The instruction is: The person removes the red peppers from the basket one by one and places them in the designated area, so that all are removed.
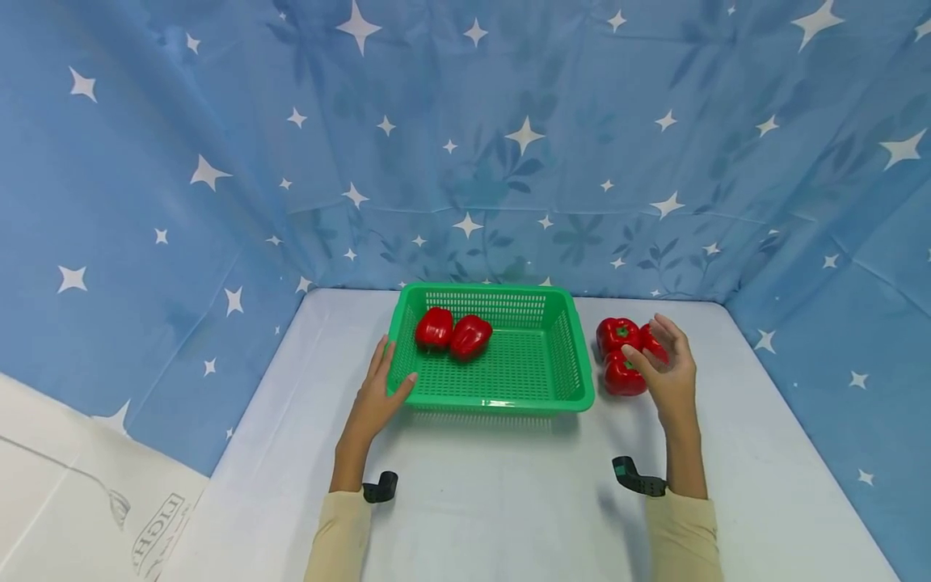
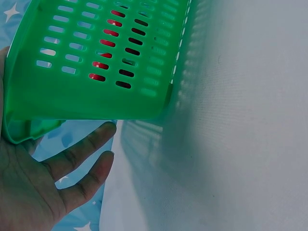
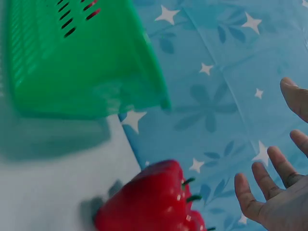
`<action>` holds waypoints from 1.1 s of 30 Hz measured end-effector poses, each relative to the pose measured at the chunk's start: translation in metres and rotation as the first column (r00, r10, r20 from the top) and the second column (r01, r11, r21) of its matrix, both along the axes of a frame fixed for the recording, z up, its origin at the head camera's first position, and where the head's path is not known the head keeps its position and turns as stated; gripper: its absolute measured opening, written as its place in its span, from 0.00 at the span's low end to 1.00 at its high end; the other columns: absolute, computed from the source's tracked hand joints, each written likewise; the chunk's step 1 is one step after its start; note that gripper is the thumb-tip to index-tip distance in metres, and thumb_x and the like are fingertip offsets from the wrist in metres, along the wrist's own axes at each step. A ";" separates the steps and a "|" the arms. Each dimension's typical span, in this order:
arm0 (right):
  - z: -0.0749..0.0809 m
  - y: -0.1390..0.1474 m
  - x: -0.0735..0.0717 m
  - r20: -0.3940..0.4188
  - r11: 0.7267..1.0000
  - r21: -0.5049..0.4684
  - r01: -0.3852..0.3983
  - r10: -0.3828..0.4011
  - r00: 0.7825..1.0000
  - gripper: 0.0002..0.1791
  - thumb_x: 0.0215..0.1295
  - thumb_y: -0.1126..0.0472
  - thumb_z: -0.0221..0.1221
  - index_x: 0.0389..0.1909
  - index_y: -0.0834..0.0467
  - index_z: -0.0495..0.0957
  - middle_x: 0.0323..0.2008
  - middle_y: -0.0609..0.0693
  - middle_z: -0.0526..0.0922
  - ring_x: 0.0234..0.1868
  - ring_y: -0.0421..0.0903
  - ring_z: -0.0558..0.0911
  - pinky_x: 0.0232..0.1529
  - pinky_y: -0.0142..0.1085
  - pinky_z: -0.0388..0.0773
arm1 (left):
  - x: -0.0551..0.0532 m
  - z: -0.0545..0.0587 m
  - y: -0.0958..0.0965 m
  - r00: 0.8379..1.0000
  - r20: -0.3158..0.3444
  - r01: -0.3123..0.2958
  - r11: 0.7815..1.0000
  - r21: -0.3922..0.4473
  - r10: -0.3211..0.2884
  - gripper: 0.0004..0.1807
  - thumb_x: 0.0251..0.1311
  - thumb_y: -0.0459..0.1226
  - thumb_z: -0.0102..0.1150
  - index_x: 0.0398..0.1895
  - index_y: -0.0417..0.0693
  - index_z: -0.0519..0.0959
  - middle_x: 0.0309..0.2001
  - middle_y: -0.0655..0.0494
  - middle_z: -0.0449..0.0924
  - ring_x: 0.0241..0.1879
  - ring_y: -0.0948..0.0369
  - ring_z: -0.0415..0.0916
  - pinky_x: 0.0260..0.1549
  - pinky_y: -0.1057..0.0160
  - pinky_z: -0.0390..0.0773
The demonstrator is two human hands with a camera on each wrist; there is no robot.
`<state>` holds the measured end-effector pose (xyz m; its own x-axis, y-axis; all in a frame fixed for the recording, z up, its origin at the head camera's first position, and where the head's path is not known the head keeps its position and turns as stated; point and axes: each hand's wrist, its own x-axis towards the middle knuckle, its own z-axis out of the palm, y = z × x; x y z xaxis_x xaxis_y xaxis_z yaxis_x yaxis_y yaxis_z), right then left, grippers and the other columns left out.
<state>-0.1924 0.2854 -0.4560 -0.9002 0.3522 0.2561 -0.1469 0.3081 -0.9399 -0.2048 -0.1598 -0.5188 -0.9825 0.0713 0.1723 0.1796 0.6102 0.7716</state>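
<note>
Left hand (image 1: 374,398): fingers extended, thumb spread away to the right in head view. Right hand (image 1: 671,373): fingers gently curved and apart, thumb out, wide gap between. Both arms reach forward, well apart; left arm (image 1: 351,462) leans inward, right arm (image 1: 685,465) near vertical. Beige sleeves (image 1: 338,533) on both, forearms bare above.

A curtained-off nook: blue star-print curtains (image 1: 436,186) flank and back a white surface (image 1: 480,501); the wider room is unclear.
</note>
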 end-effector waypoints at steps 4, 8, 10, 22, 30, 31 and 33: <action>0.012 -0.010 -0.010 -0.038 0.994 -0.055 -0.095 0.093 0.995 0.40 0.59 0.61 0.68 0.71 0.46 0.63 0.69 0.50 0.68 0.70 0.49 0.68 0.61 0.34 0.73 | 0.000 -0.001 0.000 1.000 0.000 -0.002 1.000 0.004 0.002 0.45 0.66 0.58 0.52 0.79 0.53 0.47 0.80 0.58 0.37 0.77 0.47 0.46 0.65 0.33 0.59; 0.022 -0.019 -0.021 -0.106 0.960 -0.156 -0.233 0.218 0.970 0.37 0.62 0.66 0.65 0.71 0.52 0.63 0.68 0.55 0.67 0.70 0.50 0.68 0.53 0.22 0.75 | 0.000 -0.002 0.001 1.000 -0.004 0.003 1.000 0.009 -0.003 0.45 0.66 0.58 0.53 0.79 0.52 0.47 0.80 0.59 0.37 0.77 0.47 0.45 0.66 0.34 0.58; 0.025 -0.024 -0.028 -0.151 0.930 -0.201 -0.308 0.281 0.948 0.35 0.63 0.68 0.62 0.71 0.55 0.62 0.68 0.57 0.66 0.69 0.50 0.69 0.53 0.22 0.75 | 0.000 -0.002 0.001 1.000 0.004 0.003 1.000 0.011 -0.003 0.45 0.66 0.59 0.52 0.79 0.53 0.46 0.80 0.61 0.36 0.77 0.48 0.45 0.67 0.35 0.58; 0.031 -0.048 -0.069 -0.164 0.827 -0.235 -0.511 0.484 0.859 0.34 0.68 0.71 0.55 0.73 0.57 0.58 0.67 0.53 0.66 0.73 0.60 0.61 0.57 0.25 0.74 | 0.000 -0.003 -0.001 1.000 -0.006 0.009 1.000 0.017 -0.008 0.45 0.66 0.58 0.52 0.79 0.53 0.46 0.80 0.55 0.38 0.77 0.46 0.45 0.65 0.33 0.59; 0.051 -0.074 -0.081 -0.025 0.742 -0.223 -0.632 0.644 0.765 0.35 0.69 0.69 0.53 0.75 0.62 0.53 0.71 0.61 0.60 0.73 0.65 0.57 0.54 0.27 0.76 | 0.000 -0.001 0.000 1.000 0.005 0.009 1.000 0.009 -0.009 0.45 0.67 0.58 0.52 0.79 0.53 0.46 0.80 0.57 0.37 0.77 0.48 0.45 0.67 0.35 0.58; 0.052 -0.077 -0.084 -0.001 0.736 -0.212 -0.643 0.657 0.754 0.35 0.70 0.69 0.53 0.75 0.62 0.53 0.72 0.61 0.59 0.73 0.65 0.58 0.55 0.28 0.76 | 0.000 -0.001 0.000 1.000 0.005 0.009 1.000 0.011 -0.009 0.45 0.67 0.58 0.52 0.79 0.53 0.46 0.80 0.57 0.37 0.77 0.49 0.45 0.67 0.36 0.58; 0.053 -0.082 -0.089 0.046 0.721 -0.199 -0.664 0.683 0.729 0.34 0.70 0.68 0.53 0.75 0.60 0.54 0.72 0.62 0.58 0.72 0.64 0.61 0.57 0.33 0.76 | -0.001 -0.001 0.000 1.000 -0.001 0.012 1.000 0.011 -0.012 0.45 0.67 0.58 0.52 0.79 0.52 0.46 0.80 0.56 0.37 0.77 0.48 0.45 0.67 0.36 0.58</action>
<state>-0.2816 0.2029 -0.4030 -0.9330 -0.3320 0.1388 -0.1521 0.0145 -0.9883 -0.2055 -0.1597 -0.5197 -0.9813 0.0808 0.1745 0.1877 0.5996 0.7780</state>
